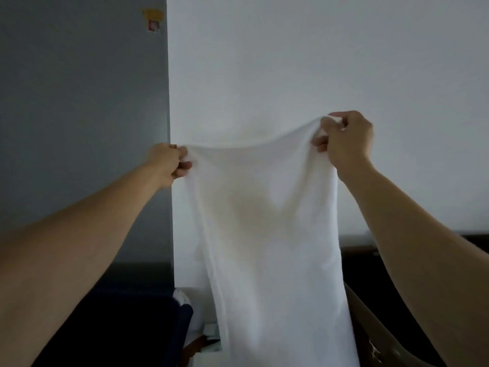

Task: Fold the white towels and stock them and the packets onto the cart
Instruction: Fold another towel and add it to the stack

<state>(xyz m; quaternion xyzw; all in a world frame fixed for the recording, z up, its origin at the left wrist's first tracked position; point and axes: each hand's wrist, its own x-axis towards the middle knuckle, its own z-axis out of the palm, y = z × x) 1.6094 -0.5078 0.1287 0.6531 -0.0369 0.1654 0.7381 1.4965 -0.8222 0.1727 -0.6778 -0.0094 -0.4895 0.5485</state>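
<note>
1. From where I stand, the person has both arms stretched forward and holds a white towel (pixel 264 221) up in the air in front of a white wall (pixel 291 62). It hangs at full length from its top edge, and its lower end drops out of view at the bottom.
2. The left hand (pixel 169 162) pinches the top left corner, fingers curled tight on the cloth. The right hand (pixel 346 140) grips the top right corner in the same way and sits higher than the left.
3. The top edge sags between the two hands and the cloth falls in long soft folds, so it is not pulled flat.
4. To do this step well, I would level the hands and draw them apart until the top edge runs straight. Then bring one corner across to meet the other, and check that the side edges line up before folding again.
5. The cloth looks thin and limp, so I expect it to skew easily; a firm pinch right at each corner should keep the halves square.
6. The hanging end is close to a brown box (pixel 375 329) low on the right, and is best kept off it.
7. I cannot make out a cart or any packets; the low shapes beside the towel are too dark and blurred to name.
</note>
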